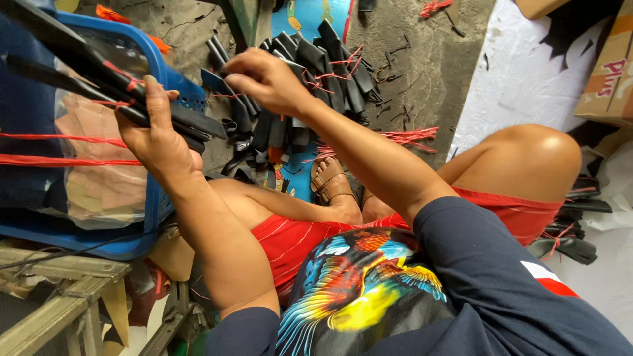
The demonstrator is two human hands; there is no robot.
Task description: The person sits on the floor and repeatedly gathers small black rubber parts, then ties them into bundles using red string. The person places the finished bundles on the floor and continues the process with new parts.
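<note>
gripping a tied bundle of black strips [99, 76], left hand [155, 135] is steadying it; right hand [264, 79] is pinching a loose strip [217, 82] from the pile below [316, 72].

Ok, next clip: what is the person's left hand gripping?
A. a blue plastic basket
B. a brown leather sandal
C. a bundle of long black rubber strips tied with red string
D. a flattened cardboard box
C: the left hand is closed around a bundle of long black rubber strips tied with red string, held up in front of the blue plastic basket, while the right hand reaches over the pile on the floor.
</note>
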